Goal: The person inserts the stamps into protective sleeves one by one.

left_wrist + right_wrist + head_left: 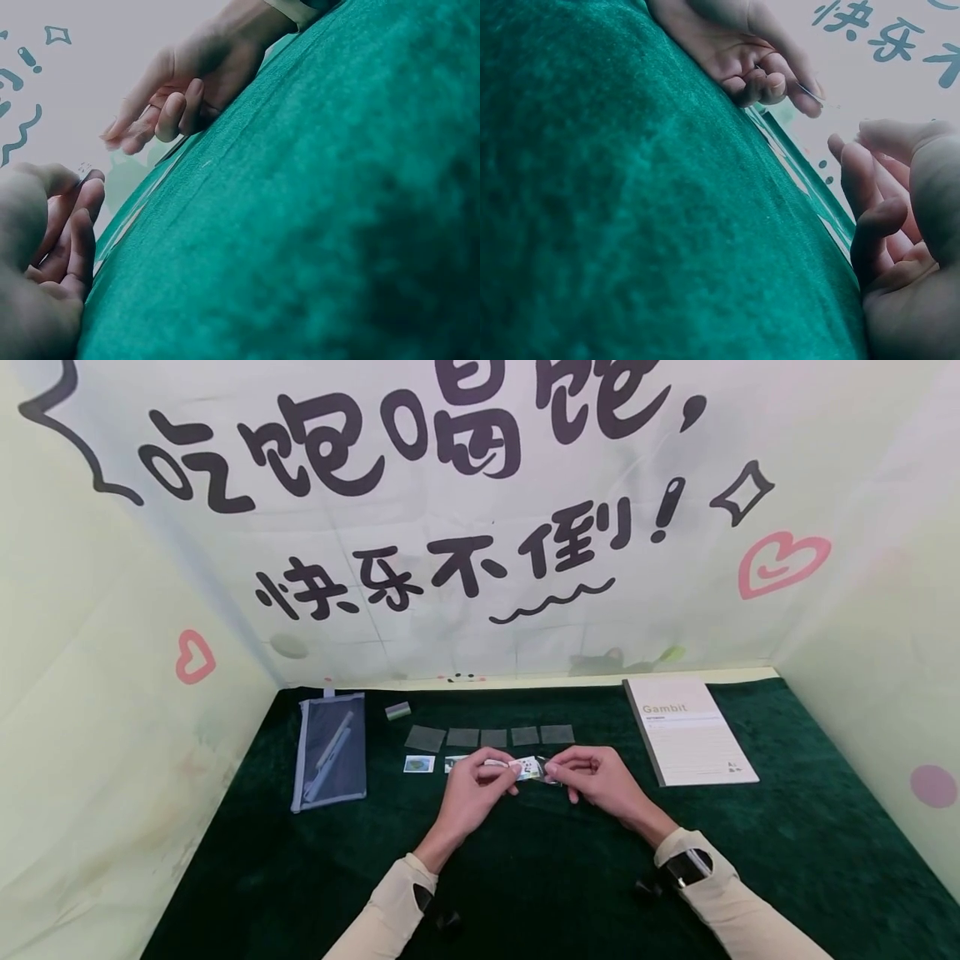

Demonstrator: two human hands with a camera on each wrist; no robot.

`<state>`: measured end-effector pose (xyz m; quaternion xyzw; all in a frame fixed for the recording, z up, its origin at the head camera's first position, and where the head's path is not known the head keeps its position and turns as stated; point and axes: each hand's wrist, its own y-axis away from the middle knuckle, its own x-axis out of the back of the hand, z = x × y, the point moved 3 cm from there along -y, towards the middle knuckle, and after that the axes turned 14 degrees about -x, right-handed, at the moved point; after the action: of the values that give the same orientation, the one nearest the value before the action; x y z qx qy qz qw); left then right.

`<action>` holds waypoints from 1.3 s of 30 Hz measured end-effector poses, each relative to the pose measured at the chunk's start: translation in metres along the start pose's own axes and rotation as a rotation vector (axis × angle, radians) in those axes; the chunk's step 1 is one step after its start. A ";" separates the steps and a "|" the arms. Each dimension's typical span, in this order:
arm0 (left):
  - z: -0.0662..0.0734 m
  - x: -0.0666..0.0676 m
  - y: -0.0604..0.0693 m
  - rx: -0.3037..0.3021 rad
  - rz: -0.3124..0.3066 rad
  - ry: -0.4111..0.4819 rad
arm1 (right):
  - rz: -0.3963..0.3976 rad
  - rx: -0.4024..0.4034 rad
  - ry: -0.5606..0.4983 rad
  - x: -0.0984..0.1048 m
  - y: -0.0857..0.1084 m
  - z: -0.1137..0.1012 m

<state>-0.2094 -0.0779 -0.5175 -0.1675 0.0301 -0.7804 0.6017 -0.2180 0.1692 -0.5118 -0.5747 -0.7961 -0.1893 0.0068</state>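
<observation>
My left hand (472, 789) pinches a small printed card (528, 767), stamp-like with dark marks on white, between thumb and forefinger. At the card's right end, my right hand (609, 787) pinches a small clear plastic sleeve (551, 772); whether the card's end lies inside it I cannot tell. The left wrist view shows both hands held just above the green cloth, thumbs facing each other. Behind them lies a row of several clear rectangular sleeves (426, 739). A small picture card (418, 764) lies left of my left hand, and other cards are partly hidden behind it.
On the left lies a blue mesh zip pouch (345, 768) with pens inside. A small striped eraser-like block (398, 711) sits near the back edge. A Gambit notebook (693, 735) lies at the right. Dark green cloth (540, 877) covers the table, with a printed backdrop behind.
</observation>
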 end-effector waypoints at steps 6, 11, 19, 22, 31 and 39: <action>0.002 -0.001 -0.001 -0.020 -0.008 -0.026 | 0.014 0.006 0.007 0.001 -0.002 0.000; 0.002 -0.002 0.000 -0.021 -0.031 -0.038 | 0.022 0.001 0.015 0.002 -0.003 0.002; 0.000 -0.001 -0.001 -0.025 -0.040 -0.026 | 0.016 -0.013 0.012 0.001 -0.002 0.001; 0.000 -0.001 -0.001 -0.028 -0.042 -0.018 | 0.011 -0.018 0.007 0.001 -0.002 0.001; -0.001 -0.001 -0.001 -0.035 -0.036 -0.009 | -0.032 0.009 0.012 0.000 -0.002 0.002; -0.001 0.000 -0.001 -0.022 -0.042 -0.018 | -0.016 -0.005 -0.011 0.000 -0.002 0.003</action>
<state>-0.2105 -0.0775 -0.5185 -0.1818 0.0297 -0.7909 0.5836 -0.2196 0.1700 -0.5153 -0.5694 -0.8002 -0.1881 -0.0007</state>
